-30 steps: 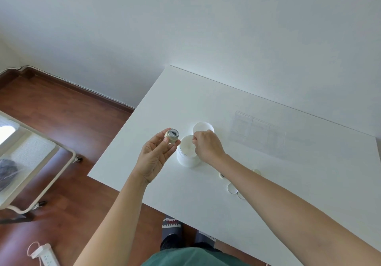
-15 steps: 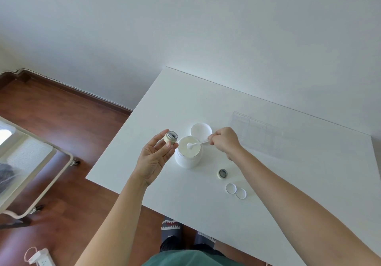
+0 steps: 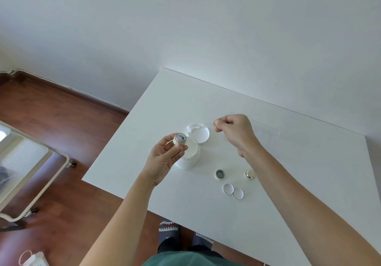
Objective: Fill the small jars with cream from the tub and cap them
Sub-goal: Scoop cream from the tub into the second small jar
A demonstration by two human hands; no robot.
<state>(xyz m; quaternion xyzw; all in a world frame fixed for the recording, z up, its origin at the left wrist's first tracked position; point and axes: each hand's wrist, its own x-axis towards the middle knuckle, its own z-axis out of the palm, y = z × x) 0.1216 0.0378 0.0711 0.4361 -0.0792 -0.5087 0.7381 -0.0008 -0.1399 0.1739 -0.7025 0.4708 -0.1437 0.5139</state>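
Observation:
My left hand [image 3: 165,158] holds a small cream-coloured jar [image 3: 180,139], mouth up, just left of the open white tub [image 3: 188,156]. My right hand [image 3: 237,133] pinches a thin clear spatula [image 3: 201,128], raised above the tub, its tip loaded with a blob of white cream. The tub's white lid [image 3: 200,135] lies behind the tub. On the table to the right stand a second open small jar [image 3: 219,174] and a shiny jar cap [image 3: 249,174]. Two flat white discs [image 3: 233,191] lie in front of them.
The white table [image 3: 288,193] runs along a white wall; its left and near edges drop to a wooden floor. A clear plastic case [image 3: 266,131] lies behind my right hand. A white cart [image 3: 31,172] stands to the left on the floor.
My right hand has lifted the spatula out of the tub with cream on its tip and drawn back to the right. The left hand with the jar has stayed by the tub.

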